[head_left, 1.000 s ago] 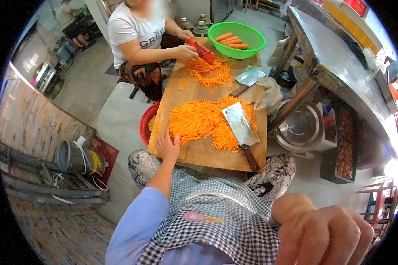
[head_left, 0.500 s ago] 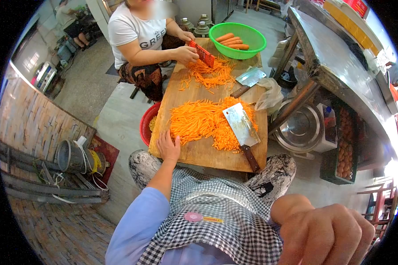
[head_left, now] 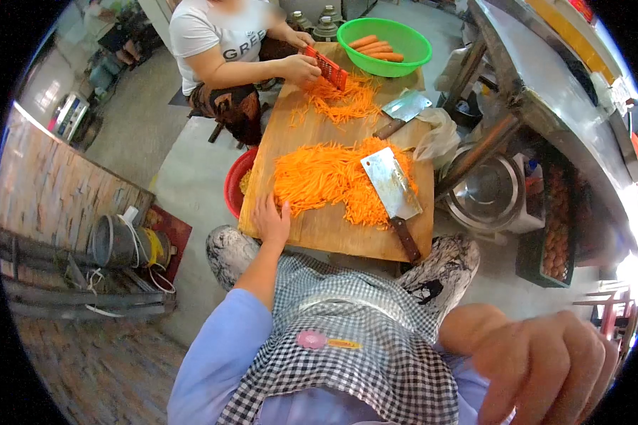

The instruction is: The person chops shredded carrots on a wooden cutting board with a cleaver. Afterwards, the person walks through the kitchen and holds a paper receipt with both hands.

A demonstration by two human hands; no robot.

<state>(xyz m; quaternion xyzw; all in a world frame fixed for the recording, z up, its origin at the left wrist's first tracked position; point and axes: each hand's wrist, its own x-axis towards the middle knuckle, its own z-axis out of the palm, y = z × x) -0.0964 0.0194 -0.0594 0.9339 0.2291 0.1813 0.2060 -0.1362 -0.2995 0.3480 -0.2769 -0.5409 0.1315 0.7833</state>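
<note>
My left hand (head_left: pixel 271 218) lies with fingers spread on the near left part of the wooden board (head_left: pixel 319 237), beside a pile of shredded carrot (head_left: pixel 312 180). Close to the camera at the lower right is my right hand (head_left: pixel 546 361), its fingers curled; whatever they hold, if anything, is hidden. One cleaver (head_left: pixel 391 184) rests across the right side of the pile, its dark handle toward me. A second cleaver (head_left: pixel 406 106) lies farther back. Across the board, a co-worker's hands (head_left: pixel 301 67) hold a red grater (head_left: pixel 326 69) over more carrot shreds (head_left: pixel 344 99).
A green basin (head_left: pixel 384 48) with whole carrots stands at the board's far end. The red basin (head_left: pixel 237 184) is left of the board. A metal table (head_left: pixel 560 92) rises at the right, with a plastic bag (head_left: pixel 438 134) near its leg. Another person (head_left: pixel 110 28) stands far left.
The view has tilted slightly, so the board and its contents appear higher. My right hand has shifted a little to the right in the view. My left hand stays on the board.
</note>
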